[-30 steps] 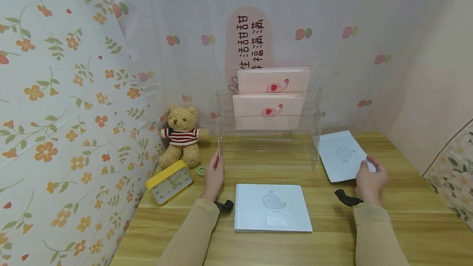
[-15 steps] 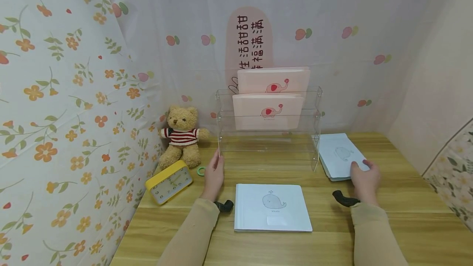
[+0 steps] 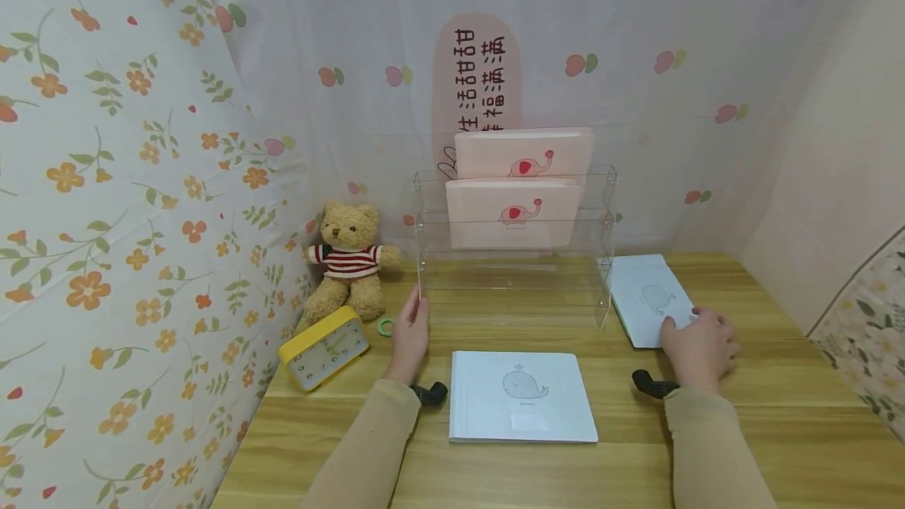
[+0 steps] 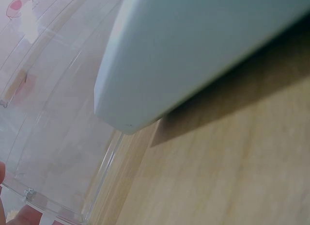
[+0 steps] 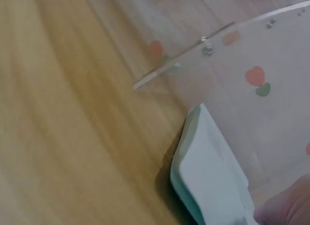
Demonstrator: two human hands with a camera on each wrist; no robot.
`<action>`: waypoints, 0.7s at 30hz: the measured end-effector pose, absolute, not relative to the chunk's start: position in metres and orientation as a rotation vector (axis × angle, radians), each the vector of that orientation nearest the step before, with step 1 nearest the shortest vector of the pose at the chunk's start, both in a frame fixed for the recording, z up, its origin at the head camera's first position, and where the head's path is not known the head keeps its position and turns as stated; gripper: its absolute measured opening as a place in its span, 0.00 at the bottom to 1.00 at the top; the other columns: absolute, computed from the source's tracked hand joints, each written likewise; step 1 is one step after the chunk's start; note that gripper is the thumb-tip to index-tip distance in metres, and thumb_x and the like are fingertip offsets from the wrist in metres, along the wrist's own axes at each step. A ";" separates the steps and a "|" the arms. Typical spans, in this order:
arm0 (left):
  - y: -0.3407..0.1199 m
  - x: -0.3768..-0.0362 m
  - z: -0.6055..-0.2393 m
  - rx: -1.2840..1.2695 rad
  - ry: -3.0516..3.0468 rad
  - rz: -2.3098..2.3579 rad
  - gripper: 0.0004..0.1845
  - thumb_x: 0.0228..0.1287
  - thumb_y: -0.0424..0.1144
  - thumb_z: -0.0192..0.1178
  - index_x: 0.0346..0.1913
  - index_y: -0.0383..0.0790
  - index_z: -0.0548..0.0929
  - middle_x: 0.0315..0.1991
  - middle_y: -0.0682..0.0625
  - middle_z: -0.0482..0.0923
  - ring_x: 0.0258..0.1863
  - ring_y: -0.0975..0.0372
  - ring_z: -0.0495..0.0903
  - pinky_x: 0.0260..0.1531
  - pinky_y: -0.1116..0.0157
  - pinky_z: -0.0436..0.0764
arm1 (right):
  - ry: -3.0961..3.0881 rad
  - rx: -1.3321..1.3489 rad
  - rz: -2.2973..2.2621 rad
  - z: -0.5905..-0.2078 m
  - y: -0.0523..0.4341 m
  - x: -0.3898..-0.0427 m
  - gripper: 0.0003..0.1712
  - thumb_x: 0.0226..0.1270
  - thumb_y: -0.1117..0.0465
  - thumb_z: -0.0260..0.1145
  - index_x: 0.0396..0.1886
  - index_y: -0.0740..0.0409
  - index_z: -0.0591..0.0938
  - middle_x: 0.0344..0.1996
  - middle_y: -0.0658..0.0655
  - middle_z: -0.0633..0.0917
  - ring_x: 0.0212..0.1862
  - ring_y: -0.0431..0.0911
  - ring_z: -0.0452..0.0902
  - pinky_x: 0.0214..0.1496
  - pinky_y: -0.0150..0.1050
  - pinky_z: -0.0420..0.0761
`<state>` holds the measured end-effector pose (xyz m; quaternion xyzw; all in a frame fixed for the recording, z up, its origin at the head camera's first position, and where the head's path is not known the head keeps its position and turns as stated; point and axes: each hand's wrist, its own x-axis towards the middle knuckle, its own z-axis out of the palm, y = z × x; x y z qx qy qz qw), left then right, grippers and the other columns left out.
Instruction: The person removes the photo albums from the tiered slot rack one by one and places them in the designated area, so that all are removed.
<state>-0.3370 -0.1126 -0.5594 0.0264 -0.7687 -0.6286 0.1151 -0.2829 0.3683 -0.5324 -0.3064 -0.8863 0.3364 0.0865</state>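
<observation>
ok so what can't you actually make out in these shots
- Right hand: head view shows only its back, so whether the fingers grip or just rest on the pale blue whale booklets is unclear.
- How many booklets are stacked there: too small.
- Left hand at the clear acrylic rack: left wrist view is cropped to fingertips.
- Yellow clock: dial too small to read.

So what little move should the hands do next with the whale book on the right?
Probably curl the right hand around the near edge of the blue whale book and lift it: the fingers rest on it, and the clear rack has an empty front tier.
</observation>
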 end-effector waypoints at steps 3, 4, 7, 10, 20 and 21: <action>-0.113 -0.337 -0.559 0.082 -2.254 -1.843 0.25 0.79 0.56 0.50 0.76 0.67 0.67 0.74 0.53 0.72 0.74 0.52 0.71 0.73 0.47 0.72 | -2.586 -0.725 0.880 -0.525 0.355 -0.283 0.32 0.75 0.47 0.53 0.67 0.65 0.71 0.72 0.81 0.60 0.71 0.79 0.51 0.62 0.77 0.58; -0.113 -0.338 -0.559 0.085 -2.255 -1.840 0.25 0.79 0.56 0.50 0.75 0.68 0.67 0.74 0.53 0.72 0.74 0.52 0.71 0.73 0.47 0.72 | -2.529 -0.633 0.865 -0.521 0.348 -0.284 0.29 0.75 0.49 0.54 0.64 0.65 0.74 0.69 0.80 0.64 0.70 0.78 0.54 0.63 0.76 0.59; -0.112 -0.338 -0.559 0.083 -2.251 -1.840 0.24 0.79 0.56 0.51 0.75 0.69 0.67 0.73 0.53 0.72 0.74 0.52 0.71 0.72 0.48 0.72 | -2.301 -0.347 0.865 -0.507 0.322 -0.288 0.19 0.74 0.55 0.59 0.53 0.67 0.81 0.58 0.76 0.76 0.64 0.74 0.66 0.63 0.69 0.65; -0.111 -0.339 -0.560 0.064 -2.251 -1.846 0.24 0.80 0.54 0.50 0.75 0.67 0.67 0.75 0.52 0.71 0.75 0.52 0.70 0.73 0.48 0.72 | -2.112 -0.104 0.882 -0.491 0.294 -0.293 0.14 0.71 0.60 0.64 0.46 0.68 0.83 0.47 0.73 0.81 0.55 0.70 0.73 0.58 0.64 0.71; -0.114 -0.343 -0.564 0.070 -2.225 -1.844 0.24 0.79 0.54 0.51 0.74 0.67 0.69 0.74 0.52 0.72 0.74 0.52 0.70 0.73 0.48 0.72 | -2.138 0.186 0.878 -0.419 0.232 -0.330 0.24 0.72 0.57 0.65 0.61 0.68 0.76 0.56 0.70 0.80 0.59 0.64 0.75 0.62 0.62 0.76; -0.114 -0.343 -0.565 0.069 -2.227 -1.843 0.24 0.79 0.54 0.52 0.74 0.67 0.69 0.73 0.52 0.73 0.74 0.52 0.70 0.73 0.48 0.72 | -2.160 0.177 0.888 -0.413 0.230 -0.334 0.26 0.72 0.56 0.65 0.62 0.67 0.75 0.58 0.70 0.79 0.60 0.64 0.74 0.63 0.62 0.76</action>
